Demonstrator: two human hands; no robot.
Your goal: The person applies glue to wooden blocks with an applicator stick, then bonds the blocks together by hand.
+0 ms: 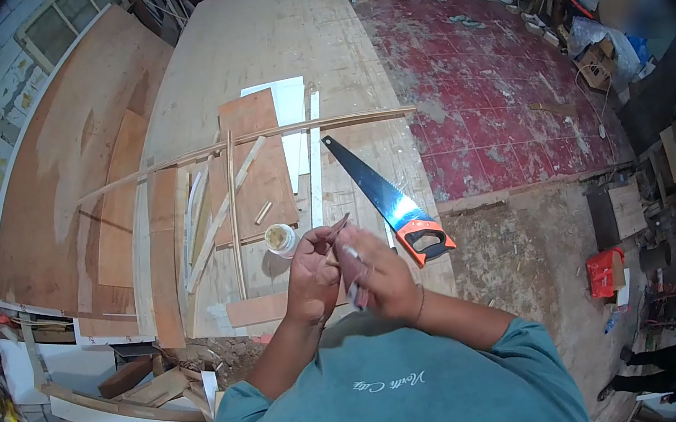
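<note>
My left hand (314, 277) is raised in front of my chest, its fingers closed around a small wooden piece (331, 260), mostly hidden. Against it presses my right hand (386, 271), smeared by motion, closed on a thin folded grey-pink sheet (353, 272) that looks like sandpaper. Just left of my hands stands an open white jar (281, 240) with yellowish stuff inside. To their right a handsaw (387, 196) with an orange and black handle lies flat on the table. A short wooden stick (263, 212) rests on a brown board (252, 167) beyond the jar.
Long thin wooden strips (235, 215) and a white strip (316, 159) lie across the plywood table (248, 32). A large brown panel (56, 186) leans at the left. Wood offcuts (127, 414) are piled below it. Beyond the table's right edge is a worn red floor (484, 92).
</note>
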